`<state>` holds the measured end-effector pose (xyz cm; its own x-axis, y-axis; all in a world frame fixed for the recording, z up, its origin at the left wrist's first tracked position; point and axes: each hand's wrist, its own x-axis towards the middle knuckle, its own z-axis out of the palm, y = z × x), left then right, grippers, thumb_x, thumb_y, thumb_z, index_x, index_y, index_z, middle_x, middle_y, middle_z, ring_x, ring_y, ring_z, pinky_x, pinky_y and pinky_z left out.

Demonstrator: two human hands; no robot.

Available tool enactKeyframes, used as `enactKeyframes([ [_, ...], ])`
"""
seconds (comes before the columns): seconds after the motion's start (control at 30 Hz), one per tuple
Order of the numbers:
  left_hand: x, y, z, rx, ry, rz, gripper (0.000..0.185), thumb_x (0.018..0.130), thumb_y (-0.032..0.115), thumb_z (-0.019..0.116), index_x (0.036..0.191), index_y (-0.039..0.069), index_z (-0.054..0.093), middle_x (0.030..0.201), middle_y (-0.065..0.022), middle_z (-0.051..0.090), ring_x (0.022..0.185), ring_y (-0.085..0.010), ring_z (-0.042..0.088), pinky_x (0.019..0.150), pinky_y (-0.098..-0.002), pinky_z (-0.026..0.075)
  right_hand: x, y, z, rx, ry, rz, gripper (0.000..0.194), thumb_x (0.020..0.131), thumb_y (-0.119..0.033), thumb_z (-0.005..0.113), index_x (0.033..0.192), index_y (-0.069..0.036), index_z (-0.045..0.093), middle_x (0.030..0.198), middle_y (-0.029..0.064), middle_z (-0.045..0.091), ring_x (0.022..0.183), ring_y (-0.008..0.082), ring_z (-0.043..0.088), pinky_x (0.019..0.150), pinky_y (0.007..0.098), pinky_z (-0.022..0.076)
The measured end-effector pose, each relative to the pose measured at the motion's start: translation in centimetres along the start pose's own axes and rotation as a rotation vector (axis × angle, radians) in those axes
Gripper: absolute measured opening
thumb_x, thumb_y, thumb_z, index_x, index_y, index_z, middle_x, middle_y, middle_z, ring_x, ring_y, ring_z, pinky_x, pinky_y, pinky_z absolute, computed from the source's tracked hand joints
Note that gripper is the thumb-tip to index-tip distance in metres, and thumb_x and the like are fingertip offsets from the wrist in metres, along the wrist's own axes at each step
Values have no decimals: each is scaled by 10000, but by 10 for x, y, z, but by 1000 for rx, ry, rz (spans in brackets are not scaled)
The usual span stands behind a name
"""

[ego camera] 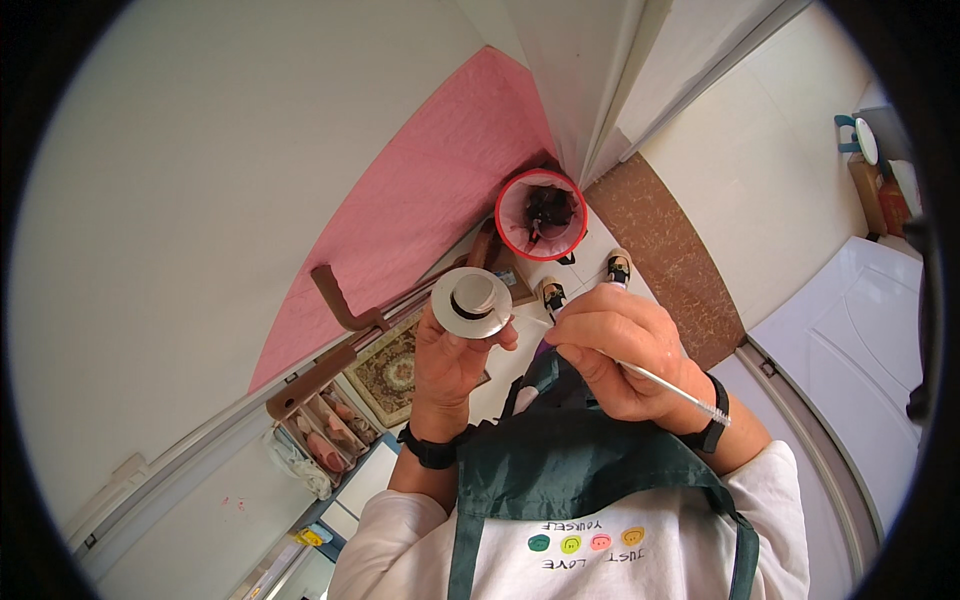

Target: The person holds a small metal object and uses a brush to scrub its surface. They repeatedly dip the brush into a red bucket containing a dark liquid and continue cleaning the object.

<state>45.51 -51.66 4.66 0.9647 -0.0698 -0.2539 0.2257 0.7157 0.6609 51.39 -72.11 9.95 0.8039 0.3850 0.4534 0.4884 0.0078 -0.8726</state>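
My left hand (452,371) grips a round metal fitting from below, its fingers around the underside. The fitting (456,318) looks like a pop-up sink drain stopper, with a raised shiny cap above a wide flange and a dark gap between them. In my right hand (626,349) is a thin cleaning brush (664,384), pinched between thumb and fingers. One bristled end sticks out near my right wrist. The brush's other end reaches towards the fitting's right edge; whether it touches there I cannot tell.
A red-rimmed, lined bin (541,174) with dark waste stands ahead by the pink wall panel (442,150). Brown grab handles (334,300) run along the left wall. Lower left are a patterned mat (379,375) and a shoe rack (337,427). A white door panel (855,322) is at right.
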Motion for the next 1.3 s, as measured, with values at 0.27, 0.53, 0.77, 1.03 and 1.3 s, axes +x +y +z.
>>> enactKeyframes([
  [0.27, -3, -3, -8, -7, -61, 15, 508, 855, 289, 592, 1213, -43, 452, 1078, -231, 583, 844, -353, 621, 666, -444, 533, 5, -2, -2, 60, -35, 50, 135, 748, 26, 619, 868, -9, 570, 737, 102, 568, 617, 263, 563, 511, 331, 421],
  [0.53, -5, -8, -16, 26, -55, -5, 432, 870, 270, 512, 1177, -33, 484, 1026, -200, 598, 771, -321, 622, 580, -398, 516, 9, -1, -5, 143, -126, 247, 59, 803, 25, 583, 856, -2, 579, 715, 100, 570, 607, 229, 572, 499, 300, 435],
  [0.77, 0, -5, -13, 49, -9, -104, 457, 865, 307, 541, 1166, -33, 491, 1024, -177, 593, 782, -278, 602, 568, -366, 510, 4, 12, 12, 751, -11, 693, 83, 882, -25, 553, 923, 31, 600, 756, 61, 599, 603, 105, 569, 536, 238, 469],
  [1.03, -1, -4, -12, 15, 11, -178, 396, 871, 299, 473, 1137, 11, 528, 987, -119, 607, 808, -254, 597, 622, -354, 490, 6, 12, 15, 606, 62, 461, 75, 869, -3, 558, 914, 33, 606, 724, 89, 599, 616, 141, 610, 553, 249, 483],
  [1.3, 1, 1, -6, -86, 3, -95, 457, 819, 191, 646, 1194, -1, 471, 1015, -188, 603, 820, -300, 629, 576, -384, 542, 15, 3, 2, 332, -39, 298, 57, 825, 20, 578, 877, 9, 600, 729, 102, 591, 614, 218, 604, 537, 291, 469],
])
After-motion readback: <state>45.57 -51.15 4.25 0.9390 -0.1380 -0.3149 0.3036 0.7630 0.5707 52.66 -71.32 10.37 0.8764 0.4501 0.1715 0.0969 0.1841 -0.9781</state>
